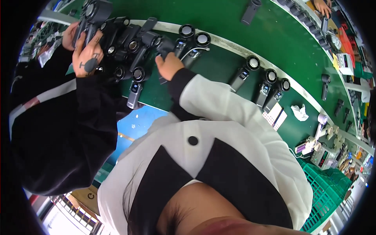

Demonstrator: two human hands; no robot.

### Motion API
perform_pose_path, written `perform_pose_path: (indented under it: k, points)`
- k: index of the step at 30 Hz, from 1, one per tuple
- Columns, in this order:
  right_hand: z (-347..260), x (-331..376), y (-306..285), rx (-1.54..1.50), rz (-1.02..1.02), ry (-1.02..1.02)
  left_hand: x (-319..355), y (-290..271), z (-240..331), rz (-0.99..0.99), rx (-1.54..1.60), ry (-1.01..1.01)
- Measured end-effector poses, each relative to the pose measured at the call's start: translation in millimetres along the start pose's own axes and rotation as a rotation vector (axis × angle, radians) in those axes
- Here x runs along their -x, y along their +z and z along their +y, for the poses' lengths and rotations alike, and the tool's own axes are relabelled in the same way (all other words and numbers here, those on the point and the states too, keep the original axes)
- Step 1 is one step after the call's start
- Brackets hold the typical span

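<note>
My right hand (170,65) reaches over the bench's near left part, its fingers closed around the grip of a dark grey handheld fan (164,45). The fan's round head points left, toward a cluster of similar dark fans (133,46). Just beyond my hand, two fans with pale round ends (187,30) stand side by side, one with a white cable (196,50) beside it. Nearer me lies another fan (134,94) with a small lit display. My left hand is not visible; a black cuff (178,112) shows below my right forearm.
At left, a co-worker's tattooed hand (88,58) and other hand hold a dark device (93,19). More fans (263,94) lie along the green bench (225,68) at right, near a notepad with a pen (275,117) and crumpled tissue (299,112). A green crate (319,196) stands lower right.
</note>
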State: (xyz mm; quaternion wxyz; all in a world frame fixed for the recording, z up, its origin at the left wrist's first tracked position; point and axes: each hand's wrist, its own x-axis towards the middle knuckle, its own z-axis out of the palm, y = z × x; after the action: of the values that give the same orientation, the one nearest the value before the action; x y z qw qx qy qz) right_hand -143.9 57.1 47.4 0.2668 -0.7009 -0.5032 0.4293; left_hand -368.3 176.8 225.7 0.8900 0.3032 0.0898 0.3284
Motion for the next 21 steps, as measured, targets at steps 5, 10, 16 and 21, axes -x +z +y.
perform_pose_path:
  k: [5, 10, 16, 21]
  points:
    - [5, -22, 30, 0.179, 0.017, -0.024, 3, 14, -229, 0.917, -1.347, 0.286]
    - [6, -27, 26, 0.151, 0.030, 0.060, 27, -59, -317, 1.121, -2.070, 0.392]
    - [-14, -5, -73, 0.052, -0.488, -0.067, -5, -81, -292, 0.854, -2.098, 0.838]
    - [-56, 47, -226, 0.058, 0.034, -0.622, -8, -32, -280, 0.998, -1.918, 0.476]
